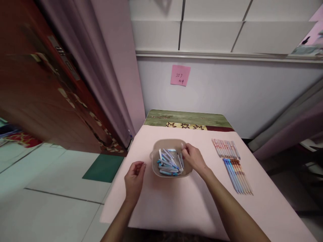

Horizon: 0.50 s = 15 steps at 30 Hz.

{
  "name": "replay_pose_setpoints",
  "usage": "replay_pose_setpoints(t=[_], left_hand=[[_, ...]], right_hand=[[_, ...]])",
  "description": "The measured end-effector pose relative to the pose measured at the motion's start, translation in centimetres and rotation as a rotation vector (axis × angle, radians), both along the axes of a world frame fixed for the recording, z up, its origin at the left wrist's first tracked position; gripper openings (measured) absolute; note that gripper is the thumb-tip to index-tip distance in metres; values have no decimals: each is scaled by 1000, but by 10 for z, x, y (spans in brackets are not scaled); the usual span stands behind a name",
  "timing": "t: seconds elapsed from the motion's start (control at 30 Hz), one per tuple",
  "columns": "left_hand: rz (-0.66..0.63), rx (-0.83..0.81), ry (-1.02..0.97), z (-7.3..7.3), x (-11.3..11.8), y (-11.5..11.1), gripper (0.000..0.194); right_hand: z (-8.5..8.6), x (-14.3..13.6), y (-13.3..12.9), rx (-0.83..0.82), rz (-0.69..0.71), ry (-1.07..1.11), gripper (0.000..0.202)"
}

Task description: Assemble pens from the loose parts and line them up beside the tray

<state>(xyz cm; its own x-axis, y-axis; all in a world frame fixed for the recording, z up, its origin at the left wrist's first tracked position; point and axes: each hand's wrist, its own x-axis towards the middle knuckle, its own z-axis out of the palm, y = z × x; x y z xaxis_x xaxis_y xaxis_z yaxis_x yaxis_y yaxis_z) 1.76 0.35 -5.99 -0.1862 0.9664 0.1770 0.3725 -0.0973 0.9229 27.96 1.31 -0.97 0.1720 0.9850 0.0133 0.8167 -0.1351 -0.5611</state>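
A translucent beige plastic tub (157, 144) stands on the pale pink cloth, holding a jumble of blue, grey and white pens (168, 163). My right hand (194, 156) is closed on the tub's right rim, thumb and fingers at its small handle. To the left of the tub, apart from it, my left hand (134, 179) hovers over the cloth with its fingers curled in and the thumb near them. Nothing shows in that hand.
Pale pens (225, 149) lie in a row on the right of the table (191, 201). Nearer me is another row of blue and tan pens (237, 176). A pink note (180, 75) hangs on the wall behind. A wooden door (63, 101) stands at left.
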Motion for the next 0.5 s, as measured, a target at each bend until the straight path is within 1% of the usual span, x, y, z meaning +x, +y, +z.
replay_pose_setpoints(t=[0.03, 0.1, 0.13, 0.17, 0.23, 0.27, 0.37, 0.43, 0.5], left_hand=[[-83, 36, 101, 13, 6, 5, 24], [-367, 86, 327, 35, 23, 18, 17], [-532, 95, 449, 43, 33, 25, 13], [-660, 92, 568, 48, 44, 31, 11], [-851, 7, 791, 51, 65, 43, 12], [-886, -23, 822, 49, 73, 47, 11], [-902, -80, 879, 37, 92, 54, 7], [-907, -103, 911, 30, 96, 56, 9], [-913, -116, 932, 24, 97, 56, 10]], right_hand=[[-2, 2, -6, 65, -14, 172, 25], [-9, 1, -17, 146, -52, 524, 20], [-12, 0, -22, 158, -74, 675, 18], [-14, -1, -26, 159, -101, 803, 17], [-15, -1, -32, 165, -161, 988, 18], [-14, 1, -35, 178, -192, 1045, 18], [-10, 13, -39, 239, -256, 1132, 27], [-8, 23, -41, 243, -279, 1149, 32], [-8, 31, -40, 233, -292, 1161, 27]])
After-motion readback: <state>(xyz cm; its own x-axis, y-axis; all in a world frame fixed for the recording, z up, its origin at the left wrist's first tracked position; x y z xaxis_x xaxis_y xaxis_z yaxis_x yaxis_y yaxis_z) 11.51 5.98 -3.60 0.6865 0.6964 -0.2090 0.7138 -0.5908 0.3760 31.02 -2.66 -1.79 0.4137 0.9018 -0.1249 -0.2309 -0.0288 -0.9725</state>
